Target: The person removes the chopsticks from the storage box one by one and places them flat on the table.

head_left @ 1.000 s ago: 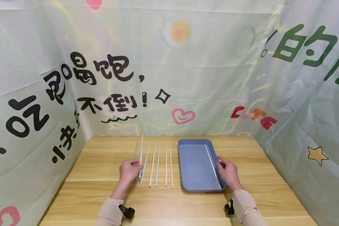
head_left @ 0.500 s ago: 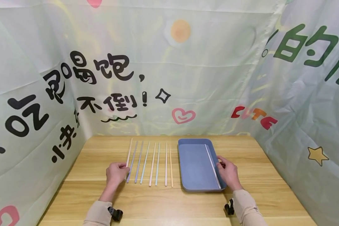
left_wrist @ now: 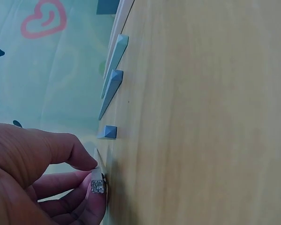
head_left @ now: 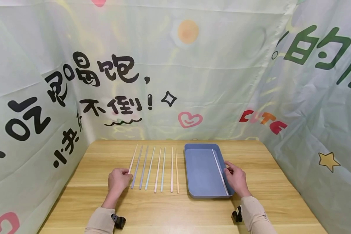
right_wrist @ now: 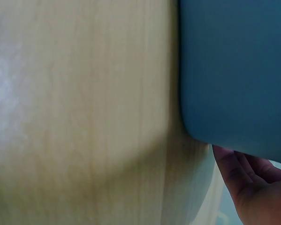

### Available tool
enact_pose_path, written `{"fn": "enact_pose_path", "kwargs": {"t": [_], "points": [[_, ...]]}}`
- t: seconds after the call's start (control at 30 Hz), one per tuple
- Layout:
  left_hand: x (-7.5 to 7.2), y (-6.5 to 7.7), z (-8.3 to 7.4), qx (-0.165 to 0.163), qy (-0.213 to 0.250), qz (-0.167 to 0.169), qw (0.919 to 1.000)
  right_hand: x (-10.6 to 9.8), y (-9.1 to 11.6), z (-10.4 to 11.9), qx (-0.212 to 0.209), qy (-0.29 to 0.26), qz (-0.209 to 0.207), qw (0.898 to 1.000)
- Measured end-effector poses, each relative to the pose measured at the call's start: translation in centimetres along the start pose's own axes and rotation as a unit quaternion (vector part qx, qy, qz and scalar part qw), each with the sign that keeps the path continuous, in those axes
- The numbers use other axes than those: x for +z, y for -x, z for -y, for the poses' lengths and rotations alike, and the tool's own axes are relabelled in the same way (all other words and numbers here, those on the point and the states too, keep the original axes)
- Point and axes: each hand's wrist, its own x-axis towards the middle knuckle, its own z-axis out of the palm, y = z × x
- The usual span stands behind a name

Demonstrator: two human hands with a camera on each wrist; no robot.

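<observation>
My left hand (head_left: 118, 181) pinches a pale pink chopstick (head_left: 133, 158) near its thick end, at the left end of a row of chopsticks. In the left wrist view, its glittery square end (left_wrist: 98, 186) sticks out between thumb and fingers, close to the tabletop. To its right lie two purple chopsticks (head_left: 136, 167), then several light blue, pink and yellow ones (head_left: 177, 171), roughly side by side and apart. My right hand (head_left: 236, 178) holds the right side of a blue tray (head_left: 201, 172), its fingers against the outer wall (right_wrist: 239, 147). One whitish chopstick (head_left: 220, 172) lies inside the tray along its right side.
The wooden table (head_left: 152, 214) carries the row and the tray. Printed cloth (head_left: 216, 81) hangs behind the table's back edge and along both sides. A small black camera is strapped to each wrist, such as the left camera (head_left: 119, 221).
My left hand has carried the pink chopstick leftward past the purple ones and lowered it to the left end of the row. The right hand and tray have stayed put.
</observation>
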Motion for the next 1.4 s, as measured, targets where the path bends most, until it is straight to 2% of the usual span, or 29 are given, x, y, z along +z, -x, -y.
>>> {"fn": "enact_pose_path", "kwargs": {"t": [0.3,0.47,0.6,0.77,0.9,1.1,1.4], "points": [[0.1,0.0,-0.1,0.0,-0.006,-0.014,0.9999,-0.1,0.0,0.1,0.006,-0.004,0.001,1.0],[0.0,0.1,-0.4,0.0,-0.002,-0.008,1.0,-0.1,-0.1,0.1,0.005,-0.005,-0.003,1.0],[0.0,0.2,-0.8,0.0,0.005,-0.013,0.9999,-0.1,-0.1,0.1,0.0,-0.005,-0.007,1.0],[0.4,0.4,-2.1,0.023,0.016,-0.038,0.9989,0.0,-0.1,0.0,0.005,-0.005,-0.003,1.0],[1.3,0.5,-3.7,0.04,0.028,-0.045,0.9978,-0.1,-0.1,-0.1,0.005,-0.005,-0.003,1.0],[3.2,1.1,-7.2,0.07,0.057,-0.028,0.9955,-0.1,-0.2,-0.1,-0.002,-0.004,-0.005,1.0],[7.9,3.2,-13.4,0.112,0.117,-0.005,0.9868,0.0,0.1,-0.1,-0.004,-0.001,-0.001,1.0]]}}
